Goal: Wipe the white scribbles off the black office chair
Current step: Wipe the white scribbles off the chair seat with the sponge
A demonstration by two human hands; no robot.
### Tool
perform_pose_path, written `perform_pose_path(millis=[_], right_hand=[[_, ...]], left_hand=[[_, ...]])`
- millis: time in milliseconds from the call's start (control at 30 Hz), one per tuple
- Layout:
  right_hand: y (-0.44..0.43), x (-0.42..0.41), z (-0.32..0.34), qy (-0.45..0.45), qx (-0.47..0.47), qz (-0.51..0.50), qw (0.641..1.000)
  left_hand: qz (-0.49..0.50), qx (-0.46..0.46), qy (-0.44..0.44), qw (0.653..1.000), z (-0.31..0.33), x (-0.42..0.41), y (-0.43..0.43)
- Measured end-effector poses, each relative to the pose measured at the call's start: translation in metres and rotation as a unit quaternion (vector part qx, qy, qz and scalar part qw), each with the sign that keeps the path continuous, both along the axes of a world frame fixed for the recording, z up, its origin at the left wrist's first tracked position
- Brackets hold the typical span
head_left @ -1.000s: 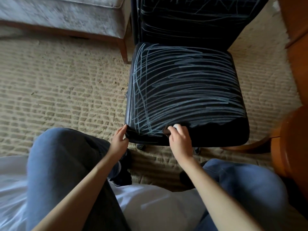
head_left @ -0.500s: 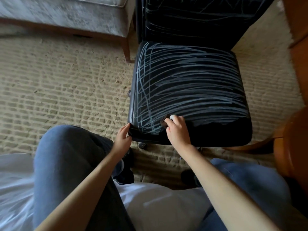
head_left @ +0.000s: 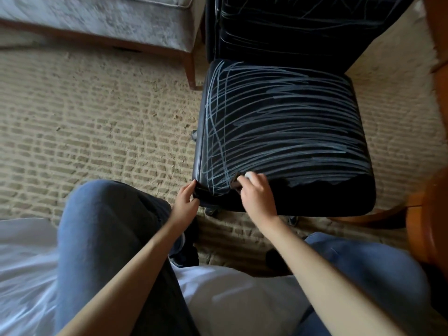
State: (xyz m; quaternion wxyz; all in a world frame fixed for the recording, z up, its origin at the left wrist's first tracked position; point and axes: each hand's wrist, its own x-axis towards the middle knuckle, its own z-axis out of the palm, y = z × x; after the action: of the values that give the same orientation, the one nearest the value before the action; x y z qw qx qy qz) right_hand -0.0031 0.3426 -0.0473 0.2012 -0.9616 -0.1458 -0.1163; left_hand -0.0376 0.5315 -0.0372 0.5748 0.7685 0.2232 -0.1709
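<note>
The black office chair [head_left: 339, 195] stands in front of me, its seat covered with white scribbles [head_left: 278, 127] and more on the backrest. A strip along the seat's front right is plain black. My left hand [head_left: 185, 201] grips the seat's front left corner. My right hand [head_left: 257, 195] is curled round a small wiper [head_left: 238, 181] with a dark pad and a white top, and presses it on the seat near the front edge, left of middle. Most of the wiper is hidden under my fingers.
A grey upholstered bench [head_left: 109, 18] with wooden legs stands at the far left, close to the chair. Brown wooden furniture [head_left: 431, 214] borders the right side. Beige patterned carpet [head_left: 84, 132] covers the floor. My knees in blue jeans and white bedding fill the foreground.
My right hand with the wiper has slid a little farther up the seat from the front edge. My left hand has kept its grip on the corner. The camera shifted slightly.
</note>
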Motion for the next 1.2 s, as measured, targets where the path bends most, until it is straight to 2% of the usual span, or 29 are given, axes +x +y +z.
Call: perform_pose_path(millis=[67,167,300,367,467,500,567,667,733,833,900,967,1033,1100,1200], right_hand=[[0.016,-0.022,-0.01,0.031,0.003,0.01,0.999],[0.021,-0.047,-0.021,0.079,-0.007,0.083,0.993],[0.014,-0.025,-0.01,0.056,-0.024,0.134,0.989],[0.014,-0.007,0.001,0.028,-0.005,0.087,0.996],[0.024,0.019,0.012,0.037,0.042,-0.054,0.997],[0.03,0.018,0.01,0.038,0.041,-0.067,0.996],[0.044,-0.003,0.0,0.045,0.025,-0.011,0.999],[0.051,-0.047,-0.024,0.097,-0.017,0.138,0.986],[0.047,-0.055,-0.03,0.103,-0.054,0.179,0.977],[0.049,-0.034,-0.014,0.084,-0.043,0.163,0.982],[0.05,-0.006,0.005,0.037,-0.025,0.106,0.993],[0.05,0.02,0.014,0.021,-0.006,0.023,1.0],[0.056,0.021,0.011,0.032,-0.003,-0.012,0.999],[0.065,-0.005,0.003,0.053,-0.01,0.019,0.998],[0.066,-0.043,-0.004,0.098,-0.053,0.119,0.987]], left_hand=[[0.003,0.001,-0.002,1.0,0.001,0.001,-0.001],[0.015,-0.015,0.006,1.0,0.003,0.001,-0.002],[0.046,-0.05,0.018,0.998,0.001,0.002,0.001],[0.06,-0.062,0.031,0.996,0.004,0.003,0.0],[0.061,-0.078,0.03,0.995,0.01,0.003,-0.002],[0.063,-0.084,0.03,0.994,0.01,0.003,-0.001],[0.065,-0.084,0.028,0.994,0.01,0.004,0.0],[0.071,-0.088,0.031,0.993,0.009,0.003,0.003],[0.067,-0.089,0.03,0.993,0.007,0.002,0.005],[0.074,-0.087,0.026,0.993,0.002,0.004,0.007],[0.091,-0.09,0.028,0.991,0.003,0.004,0.005],[0.102,-0.096,0.028,0.99,0.006,0.004,0.004],[0.103,-0.099,0.029,0.989,0.006,0.006,0.005],[0.115,-0.113,0.042,0.986,0.007,0.007,0.006],[0.135,-0.135,0.054,0.98,0.009,0.008,0.006]])
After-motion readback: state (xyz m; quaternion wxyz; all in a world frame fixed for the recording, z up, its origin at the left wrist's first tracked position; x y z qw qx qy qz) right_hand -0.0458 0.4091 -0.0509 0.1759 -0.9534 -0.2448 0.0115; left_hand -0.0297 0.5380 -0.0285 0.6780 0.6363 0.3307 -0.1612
